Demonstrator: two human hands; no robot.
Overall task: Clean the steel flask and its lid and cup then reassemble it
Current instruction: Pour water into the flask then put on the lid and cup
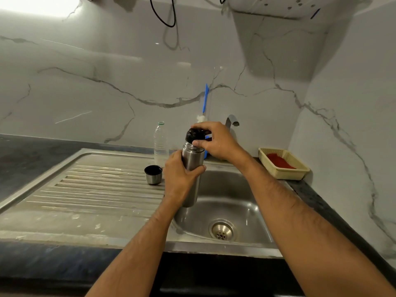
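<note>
Over the sink basin I hold the steel flask upright. My left hand grips its body from the left. My right hand grips the black lid, which sits at the flask's mouth and tilts a little; whether it is seated or free I cannot tell. The steel cup, black inside, stands mouth up on the ribbed drainboard, just left of my left hand.
A clear plastic water bottle stands behind the cup. A blue-handled bottle brush leans on the marble wall beside the tap. A yellow basket with a red cloth sits on the counter at the right.
</note>
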